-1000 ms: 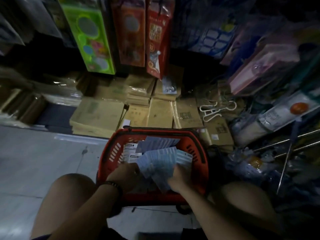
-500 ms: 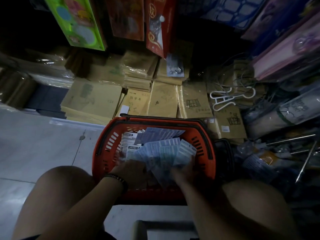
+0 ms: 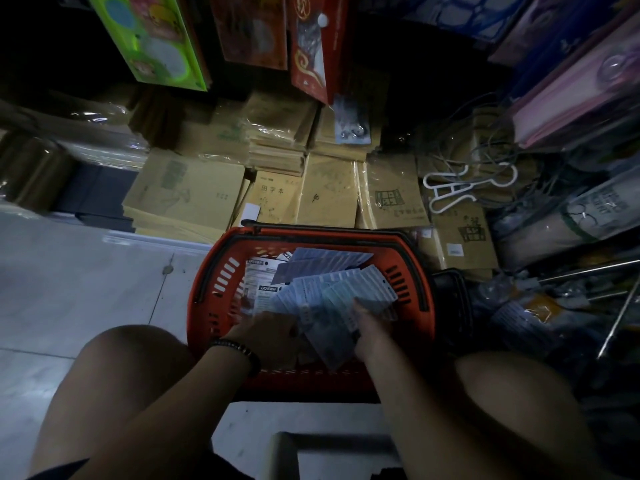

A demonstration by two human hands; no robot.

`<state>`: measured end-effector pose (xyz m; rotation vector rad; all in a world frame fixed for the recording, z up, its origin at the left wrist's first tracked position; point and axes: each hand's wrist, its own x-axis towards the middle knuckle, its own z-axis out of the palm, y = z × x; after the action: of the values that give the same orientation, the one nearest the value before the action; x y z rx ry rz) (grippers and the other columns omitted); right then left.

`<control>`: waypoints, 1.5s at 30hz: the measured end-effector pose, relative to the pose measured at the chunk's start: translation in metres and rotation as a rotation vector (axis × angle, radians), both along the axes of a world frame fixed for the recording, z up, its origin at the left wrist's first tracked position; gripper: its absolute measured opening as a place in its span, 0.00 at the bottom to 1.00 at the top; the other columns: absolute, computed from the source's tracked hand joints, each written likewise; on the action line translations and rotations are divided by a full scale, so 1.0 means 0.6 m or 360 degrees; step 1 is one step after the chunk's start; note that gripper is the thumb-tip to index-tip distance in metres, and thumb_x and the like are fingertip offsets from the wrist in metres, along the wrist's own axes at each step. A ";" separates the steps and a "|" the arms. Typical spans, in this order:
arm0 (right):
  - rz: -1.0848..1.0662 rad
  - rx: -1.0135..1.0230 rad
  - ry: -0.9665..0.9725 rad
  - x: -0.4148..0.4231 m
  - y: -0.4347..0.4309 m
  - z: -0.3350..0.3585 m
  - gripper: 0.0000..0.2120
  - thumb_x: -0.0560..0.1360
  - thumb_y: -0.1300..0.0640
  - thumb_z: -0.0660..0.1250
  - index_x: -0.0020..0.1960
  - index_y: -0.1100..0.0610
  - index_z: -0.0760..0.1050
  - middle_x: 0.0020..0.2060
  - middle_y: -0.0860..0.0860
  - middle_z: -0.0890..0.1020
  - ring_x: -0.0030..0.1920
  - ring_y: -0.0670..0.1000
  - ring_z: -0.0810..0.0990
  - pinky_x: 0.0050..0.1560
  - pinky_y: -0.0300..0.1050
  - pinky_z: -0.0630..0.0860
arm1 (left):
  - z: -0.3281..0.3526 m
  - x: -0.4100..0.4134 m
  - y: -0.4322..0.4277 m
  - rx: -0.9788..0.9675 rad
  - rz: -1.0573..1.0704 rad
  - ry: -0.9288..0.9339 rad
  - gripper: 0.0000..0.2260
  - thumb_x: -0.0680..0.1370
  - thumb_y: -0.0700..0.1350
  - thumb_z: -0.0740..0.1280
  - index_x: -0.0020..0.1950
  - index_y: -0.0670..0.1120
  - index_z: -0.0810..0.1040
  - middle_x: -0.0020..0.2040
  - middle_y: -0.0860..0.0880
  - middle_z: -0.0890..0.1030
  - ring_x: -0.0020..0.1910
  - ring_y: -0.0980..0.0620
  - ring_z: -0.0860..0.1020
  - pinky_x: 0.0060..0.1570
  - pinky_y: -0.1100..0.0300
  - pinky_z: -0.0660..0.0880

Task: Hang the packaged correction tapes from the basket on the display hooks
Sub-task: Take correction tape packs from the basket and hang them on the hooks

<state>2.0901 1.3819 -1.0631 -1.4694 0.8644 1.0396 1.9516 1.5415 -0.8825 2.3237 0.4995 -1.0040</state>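
A red plastic basket [image 3: 414, 299] sits on the floor between my knees. Both hands are inside it. A fan of pale blue correction tape packages [image 3: 332, 303] spreads across the basket, gripped at its lower end by my left hand [image 3: 270, 336] and at its right side by my right hand [image 3: 369, 322]. More packages, white ones with dark labels [image 3: 263, 275], lie loose at the basket's far left. Bare metal display hooks [image 3: 588, 270] stick out at the right.
Stacks of brown wrapped exercise books [image 3: 329, 195] line the floor behind the basket. Hanging packs, green [image 3: 152, 39] and red [image 3: 311, 46], dangle above. White plastic hangers [image 3: 460, 188] and cluttered goods fill the right. Grey floor tiles [image 3: 86, 282] lie to the left. A stool edge [image 3: 332, 448] is below.
The camera has tilted down and closer to the basket. My hands have stayed in the basket, and the fan of packages has spread a little wider to the right.
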 end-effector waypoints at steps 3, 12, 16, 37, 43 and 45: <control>0.0049 0.0029 0.0042 0.003 0.005 0.025 0.26 0.69 0.48 0.81 0.64 0.56 0.82 0.56 0.60 0.86 0.55 0.63 0.86 0.47 0.64 0.84 | -0.006 0.001 0.004 -0.0027 0.0062 -0.0006 0.25 0.79 0.65 0.59 0.68 0.51 0.78 0.66 0.47 0.82 0.62 0.47 0.82 0.63 0.48 0.80; 0.0235 -0.0126 -0.0651 -0.060 0.018 0.165 0.23 0.69 0.53 0.78 0.62 0.55 0.79 0.48 0.52 0.87 0.47 0.54 0.87 0.46 0.52 0.86 | 0.008 0.002 -0.006 -0.0026 0.0529 -0.0496 0.19 0.81 0.56 0.69 0.70 0.52 0.76 0.65 0.47 0.81 0.62 0.48 0.81 0.61 0.50 0.79; 0.0254 0.0047 -0.0900 -0.084 0.011 0.251 0.18 0.75 0.58 0.72 0.64 0.54 0.74 0.51 0.52 0.87 0.50 0.55 0.87 0.52 0.58 0.85 | 0.052 -0.009 -0.044 -0.0288 0.0791 -0.0767 0.19 0.83 0.57 0.68 0.72 0.52 0.74 0.65 0.48 0.80 0.57 0.50 0.83 0.55 0.56 0.81; 0.1237 0.0068 -0.2362 -0.120 -0.115 0.557 0.37 0.74 0.62 0.73 0.77 0.38 0.66 0.71 0.41 0.64 0.73 0.38 0.65 0.69 0.29 0.69 | 0.302 -0.011 -0.129 -0.1363 0.1451 -0.1295 0.19 0.78 0.40 0.75 0.68 0.44 0.77 0.61 0.42 0.86 0.59 0.42 0.86 0.55 0.41 0.85; 0.1294 0.0005 -0.2694 -0.063 -0.124 0.671 0.37 0.72 0.48 0.80 0.76 0.38 0.66 0.72 0.35 0.63 0.75 0.42 0.64 0.73 0.47 0.72 | 0.395 0.022 -0.096 -0.1363 0.1306 -0.1433 0.27 0.74 0.38 0.80 0.70 0.44 0.75 0.64 0.41 0.85 0.62 0.37 0.85 0.58 0.32 0.81; 0.1236 -0.0042 -0.2779 -0.044 -0.122 0.715 0.37 0.71 0.46 0.80 0.75 0.39 0.68 0.72 0.35 0.66 0.74 0.41 0.65 0.73 0.48 0.71 | 0.436 0.039 -0.094 -0.1345 0.1231 -0.1504 0.28 0.72 0.38 0.81 0.70 0.45 0.75 0.64 0.41 0.85 0.61 0.38 0.85 0.58 0.33 0.82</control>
<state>2.0636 1.3086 -0.6341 -2.0202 -0.9837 -0.0831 1.9748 1.4852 -0.6207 1.3690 0.3908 0.2688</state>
